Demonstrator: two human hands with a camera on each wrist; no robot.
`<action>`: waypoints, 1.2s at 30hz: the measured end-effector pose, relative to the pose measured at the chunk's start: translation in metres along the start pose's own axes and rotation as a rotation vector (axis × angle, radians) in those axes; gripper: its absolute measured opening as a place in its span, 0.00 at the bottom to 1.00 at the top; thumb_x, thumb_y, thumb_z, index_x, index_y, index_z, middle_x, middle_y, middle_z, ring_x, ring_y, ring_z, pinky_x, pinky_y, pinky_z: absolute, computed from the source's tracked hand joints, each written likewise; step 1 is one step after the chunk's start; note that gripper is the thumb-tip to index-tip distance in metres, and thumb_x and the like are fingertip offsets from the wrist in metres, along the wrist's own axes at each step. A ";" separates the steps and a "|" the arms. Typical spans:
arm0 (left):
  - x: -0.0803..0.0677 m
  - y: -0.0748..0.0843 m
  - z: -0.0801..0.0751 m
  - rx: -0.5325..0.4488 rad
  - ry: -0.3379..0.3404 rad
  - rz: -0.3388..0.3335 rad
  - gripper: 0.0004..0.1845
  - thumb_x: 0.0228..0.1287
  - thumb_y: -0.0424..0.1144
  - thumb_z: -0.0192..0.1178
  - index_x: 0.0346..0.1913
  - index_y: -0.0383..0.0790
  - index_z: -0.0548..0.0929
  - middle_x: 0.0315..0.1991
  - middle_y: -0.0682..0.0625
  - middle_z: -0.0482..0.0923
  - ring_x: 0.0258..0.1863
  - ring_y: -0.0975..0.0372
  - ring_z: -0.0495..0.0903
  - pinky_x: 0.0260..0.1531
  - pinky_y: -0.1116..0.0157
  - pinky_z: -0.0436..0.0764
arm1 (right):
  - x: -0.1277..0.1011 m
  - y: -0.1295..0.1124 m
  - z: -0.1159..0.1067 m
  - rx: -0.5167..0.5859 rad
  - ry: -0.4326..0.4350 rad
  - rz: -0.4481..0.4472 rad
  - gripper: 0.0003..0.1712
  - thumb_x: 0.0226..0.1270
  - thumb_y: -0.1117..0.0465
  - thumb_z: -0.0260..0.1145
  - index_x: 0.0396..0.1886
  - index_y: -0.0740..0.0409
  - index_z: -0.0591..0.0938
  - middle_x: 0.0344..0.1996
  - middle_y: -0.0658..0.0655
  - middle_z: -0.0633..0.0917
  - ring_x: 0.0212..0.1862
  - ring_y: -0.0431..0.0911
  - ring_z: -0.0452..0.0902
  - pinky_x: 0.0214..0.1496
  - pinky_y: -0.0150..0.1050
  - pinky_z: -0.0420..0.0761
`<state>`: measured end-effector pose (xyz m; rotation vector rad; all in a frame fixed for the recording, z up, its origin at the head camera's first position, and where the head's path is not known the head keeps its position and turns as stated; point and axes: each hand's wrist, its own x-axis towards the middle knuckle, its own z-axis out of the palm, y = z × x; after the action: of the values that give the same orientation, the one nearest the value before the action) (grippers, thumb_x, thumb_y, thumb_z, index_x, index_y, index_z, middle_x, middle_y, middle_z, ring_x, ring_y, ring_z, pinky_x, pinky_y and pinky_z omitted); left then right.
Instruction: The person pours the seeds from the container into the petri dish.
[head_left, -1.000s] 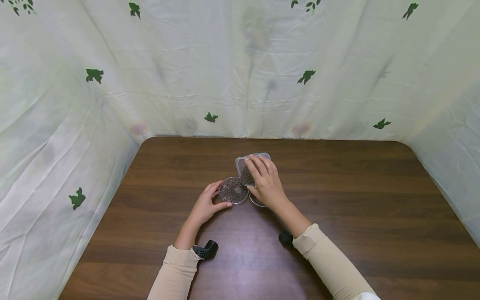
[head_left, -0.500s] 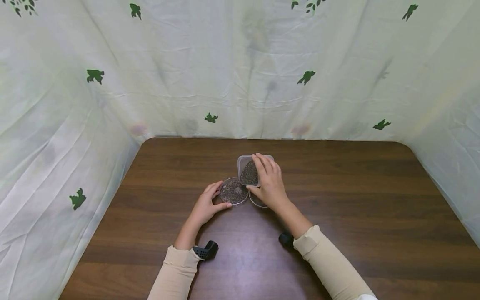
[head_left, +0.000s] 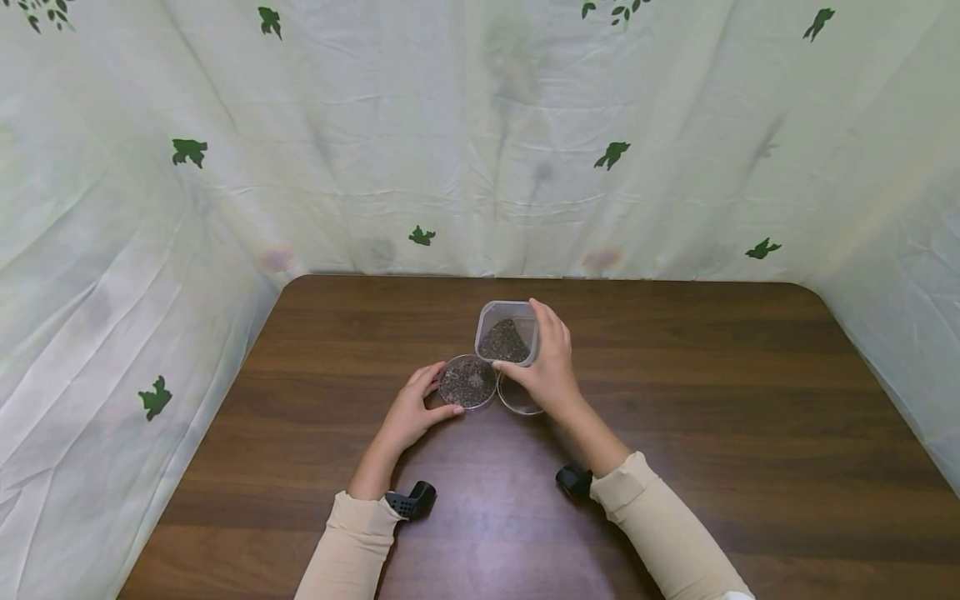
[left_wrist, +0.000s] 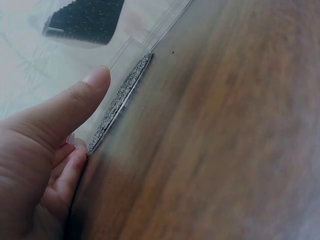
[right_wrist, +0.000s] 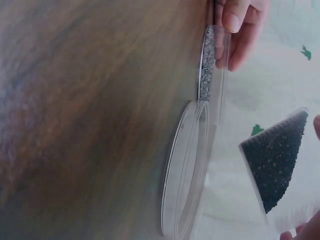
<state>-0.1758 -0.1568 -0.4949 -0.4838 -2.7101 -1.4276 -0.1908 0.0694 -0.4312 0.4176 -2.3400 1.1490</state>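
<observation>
- Left hand cups the near-left rim of the filled petri dish — thumb and fingers curled lightly round the edge, dish flat on the wooden table.
- Right hand grips the square clear container by its right wall, raised just above and beyond the two dishes, dark granules banked toward one corner.
- Empty petri dish sits right of the filled one, rims touching or nearly so, partly hidden under the right hand.
- Best to keep the left-hand hold low and steady — a thin dish like this probably slides at a nudge.
- Best to bring the container's low corner over the middle of a dish before tipping, and to tip slowly; loose granules likely come in a rush and jump the shallow rim.
- Worth watching the wrist views: granule layer already reaches near the rim in the filled dish, so little room looks left there.
- Worth keeping the container level between pours, to avoid scattering onto the table.
</observation>
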 end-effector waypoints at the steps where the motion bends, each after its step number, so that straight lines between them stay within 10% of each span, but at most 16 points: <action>1: 0.000 0.000 0.000 0.002 0.000 0.000 0.44 0.33 0.53 0.64 0.57 0.38 0.62 0.51 0.46 0.62 0.48 0.57 0.67 0.48 0.68 0.67 | 0.000 0.000 -0.001 0.014 0.003 0.012 0.57 0.27 0.45 0.72 0.61 0.45 0.52 0.57 0.48 0.58 0.57 0.47 0.49 0.57 0.44 0.54; 36: 0.000 0.001 0.000 0.016 -0.009 -0.029 0.43 0.34 0.53 0.64 0.57 0.40 0.61 0.52 0.47 0.61 0.48 0.57 0.67 0.48 0.68 0.67 | -0.017 0.032 -0.033 0.180 0.138 0.160 0.53 0.26 0.50 0.74 0.58 0.49 0.58 0.49 0.57 0.64 0.42 0.51 0.65 0.40 0.29 0.68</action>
<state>-0.1751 -0.1565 -0.4939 -0.4530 -2.7449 -1.4132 -0.1818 0.1159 -0.4447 0.2078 -2.1904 1.4239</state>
